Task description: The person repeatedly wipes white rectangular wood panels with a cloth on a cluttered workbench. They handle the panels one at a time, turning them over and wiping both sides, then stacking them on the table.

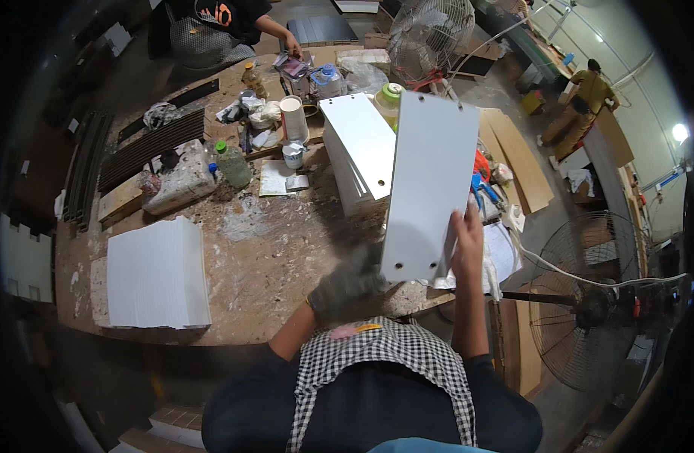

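A white rectangular panel [431,177] with small dark holes near its short ends stands tilted up in front of me. The bare fingers of my right hand [468,245] are closed on its right edge, low down. By the panel's lower left corner is my left hand [345,287], in a grey-green work glove. Motion smears its fingers, so whether it touches the panel is unclear. Behind the held panel lies a stack of similar white panels [354,132], its top ones slightly fanned. Another white stack [154,272] sits at the table's near left.
The stained wooden table [241,291] also bears a green-capped bottle [232,166], a white cup [293,155], a paint-spattered block [179,181] and dark slats [152,151]. A floor fan [589,302] stands at right, a cable crossing it. Across the table is a co-worker's hand [293,47].
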`<state>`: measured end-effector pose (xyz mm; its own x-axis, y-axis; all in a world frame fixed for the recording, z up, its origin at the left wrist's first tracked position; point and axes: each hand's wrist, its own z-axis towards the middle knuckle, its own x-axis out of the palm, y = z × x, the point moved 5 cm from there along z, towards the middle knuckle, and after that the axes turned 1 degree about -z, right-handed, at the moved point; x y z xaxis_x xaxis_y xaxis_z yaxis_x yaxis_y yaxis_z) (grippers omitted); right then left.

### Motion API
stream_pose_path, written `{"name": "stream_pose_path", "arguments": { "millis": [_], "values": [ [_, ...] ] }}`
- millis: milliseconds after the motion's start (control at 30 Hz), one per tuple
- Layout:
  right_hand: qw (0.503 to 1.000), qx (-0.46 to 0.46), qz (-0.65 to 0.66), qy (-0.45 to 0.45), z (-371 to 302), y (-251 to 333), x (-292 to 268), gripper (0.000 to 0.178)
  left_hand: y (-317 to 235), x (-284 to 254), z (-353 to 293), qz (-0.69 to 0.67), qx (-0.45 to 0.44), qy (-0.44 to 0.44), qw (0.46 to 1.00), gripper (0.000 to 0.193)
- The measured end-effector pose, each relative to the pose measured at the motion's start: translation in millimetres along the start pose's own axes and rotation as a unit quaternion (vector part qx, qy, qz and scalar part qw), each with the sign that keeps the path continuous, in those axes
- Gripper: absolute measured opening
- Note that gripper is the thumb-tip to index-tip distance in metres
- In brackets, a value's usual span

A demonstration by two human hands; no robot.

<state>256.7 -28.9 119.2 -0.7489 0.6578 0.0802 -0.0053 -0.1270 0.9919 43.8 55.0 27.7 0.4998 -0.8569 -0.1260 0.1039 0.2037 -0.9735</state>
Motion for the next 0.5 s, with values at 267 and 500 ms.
{"name": "stream_pose_path", "arguments": {
  "millis": [267, 500],
  "values": [
    [0.92, -0.028, -0.385, 0.076, 176, -16, 14, 0.052, 69, -81, 122, 0.034, 0.001, -0.368, 0.929, 0.066],
    [0.789, -0.124, -0.588, 0.128, 181, -68, 55, 0.054, 72, -85, 169, 0.158, -0.007, -0.348, 0.924, 0.078]
  ]
}}
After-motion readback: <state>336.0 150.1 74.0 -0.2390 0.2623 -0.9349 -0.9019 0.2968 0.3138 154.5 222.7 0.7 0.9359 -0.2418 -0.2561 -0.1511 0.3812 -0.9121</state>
